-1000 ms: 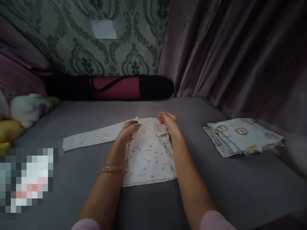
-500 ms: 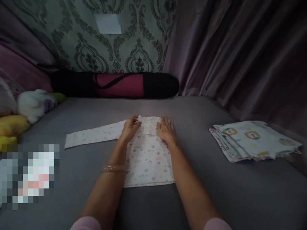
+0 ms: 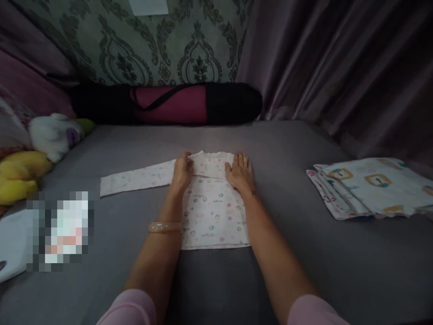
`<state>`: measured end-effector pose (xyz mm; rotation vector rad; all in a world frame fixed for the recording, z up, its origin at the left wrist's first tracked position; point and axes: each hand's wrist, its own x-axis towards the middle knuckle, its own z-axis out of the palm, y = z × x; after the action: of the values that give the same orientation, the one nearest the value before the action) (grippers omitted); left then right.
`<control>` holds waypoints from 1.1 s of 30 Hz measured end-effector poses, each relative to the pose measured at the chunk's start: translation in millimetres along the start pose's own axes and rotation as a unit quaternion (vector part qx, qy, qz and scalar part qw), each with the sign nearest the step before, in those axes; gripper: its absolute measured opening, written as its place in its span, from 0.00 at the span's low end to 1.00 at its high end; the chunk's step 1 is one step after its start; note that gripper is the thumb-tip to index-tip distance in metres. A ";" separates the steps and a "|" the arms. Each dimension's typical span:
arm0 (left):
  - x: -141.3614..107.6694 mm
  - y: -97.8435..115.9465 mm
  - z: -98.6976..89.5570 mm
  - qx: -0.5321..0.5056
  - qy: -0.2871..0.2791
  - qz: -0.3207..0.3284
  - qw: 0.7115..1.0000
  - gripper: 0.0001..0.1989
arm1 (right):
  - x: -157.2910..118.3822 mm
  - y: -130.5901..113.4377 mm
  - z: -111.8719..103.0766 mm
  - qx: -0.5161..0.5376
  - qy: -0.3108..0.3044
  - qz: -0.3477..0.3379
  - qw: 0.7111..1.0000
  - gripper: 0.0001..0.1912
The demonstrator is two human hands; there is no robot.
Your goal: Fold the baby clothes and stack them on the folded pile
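Observation:
A small white long-sleeved shirt [image 3: 216, 207] with a pastel print lies flat on the grey sheet. Its left sleeve [image 3: 135, 179] stretches out to the left, while the other sleeve is folded across the top of the body. My left hand [image 3: 183, 170] is at the shoulder where the outstretched sleeve begins, fingers curled on the cloth; their tips are partly hidden. At the opposite shoulder my right hand [image 3: 241, 172] lies flat with fingers extended, pressing on the folded sleeve.
A stack of folded printed clothes [image 3: 375, 187] sits to the right. Plush toys [image 3: 52, 135] line the left side, near a white object [image 3: 16, 243] and a blurred-out item. Along the wall lies a long black and magenta bag [image 3: 169, 104]; purple curtains [image 3: 297, 58] hang at right.
The view has tilted slightly downward. My left hand's fingers have turned and closed more on the shirt's left shoulder; my right hand stays flat at the other shoulder.

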<state>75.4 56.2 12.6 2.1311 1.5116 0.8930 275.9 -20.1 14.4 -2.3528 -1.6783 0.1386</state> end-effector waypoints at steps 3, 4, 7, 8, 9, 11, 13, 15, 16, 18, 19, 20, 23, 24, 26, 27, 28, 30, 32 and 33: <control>0.8 -3.9 2.0 0.014 0.014 0.010 1.000 0.20 | -0.9 -0.4 -0.7 -0.007 0.001 0.002 1.000 0.34; 0.6 -4.3 2.9 0.019 0.016 0.015 1.000 0.21 | -1.5 -0.7 -0.8 -0.008 0.001 0.002 1.000 0.34; -0.7 -1.5 3.7 0.048 0.020 0.010 0.999 0.21 | -2.6 -1.4 -1.6 -0.011 -0.005 0.007 1.000 0.35; -1.3 0.8 2.8 0.061 0.023 0.000 0.998 0.21 | -2.4 -1.6 -2.3 -0.012 -0.010 0.009 1.000 0.35; -1.8 4.0 1.3 0.074 0.029 -0.011 0.997 0.20 | -1.9 -1.7 -3.6 -0.012 -0.017 0.010 1.000 0.35; -2.9 12.5 -3.0 0.099 0.045 -0.020 0.994 0.19 | 0.3 -2.4 -7.8 -0.013 -0.038 0.011 0.999 0.35; -4.3 23.6 -6.6 0.116 0.058 -0.004 0.992 0.18 | 2.5 -5.2 -13.6 -0.017 -0.062 0.018 0.998 0.34; -6.5 35.6 -6.1 0.126 0.042 0.028 0.991 0.17 | 2.7 -11.6 -19.0 -0.032 -0.072 0.026 0.997 0.34; -7.9 41.0 -3.7 0.129 0.021 0.046 0.990 0.17 | 1.6 -16.4 -20.5 -0.044 -0.065 0.022 0.997 0.34; -11.5 48.7 4.7 0.136 -0.033 0.072 0.988 0.19 | -3.2 -28.3 -19.6 -0.063 -0.049 -0.011 0.997 0.33; -13.5 50.6 10.1 0.141 -0.058 0.076 0.985 0.20 | -6.6 -34.5 -17.0 -0.063 -0.049 -0.032 0.996 0.33; -15.5 51.0 15.5 0.147 -0.076 0.076 0.983 0.22 | -10.3 -40.1 -13.4 -0.056 -0.055 -0.048 0.996 0.33; -20.0 46.0 28.8 0.159 -0.101 0.068 0.980 0.27 | -20.3 -49.4 -0.9 -0.024 -0.066 -0.060 0.996 0.32; -21.0 43.4 31.5 0.157 -0.101 0.070 0.980 0.27 | -22.4 -49.3 2.3 -0.018 -0.061 -0.062 0.996 0.32; -22.2 39.0 34.5 0.153 -0.092 0.075 0.981 0.28 | -24.4 -45.2 5.4 -0.013 -0.051 -0.071 0.996 0.33; -22.5 37.5 35.2 0.152 -0.086 0.075 0.982 0.28 | -24.2 -42.0 5.4 -0.013 -0.052 -0.075 0.996 0.33; -22.7 36.5 35.5 0.152 -0.081 0.075 0.982 0.28 | -23.6 -38.2 4.7 -0.015 -0.055 -0.075 0.996 0.34; -22.7 35.7 35.6 0.151 -0.078 0.072 0.983 0.28 | -21.3 -30.2 1.8 -0.022 -0.059 -0.064 0.996 0.36; -22.5 35.9 35.6 0.149 -0.081 0.069 0.983 0.28 | -18.8 -21.7 -1.9 -0.033 -0.060 -0.049 0.996 0.37; -22.2 36.2 35.6 0.149 -0.083 0.067 0.983 0.28 | -17.8 -17.0 -3.8 -0.038 -0.061 -0.044 0.996 0.37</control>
<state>120.0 24.6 3.3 2.4753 1.5096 0.5383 255.1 -32.2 21.2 -2.3628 -1.8723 0.2103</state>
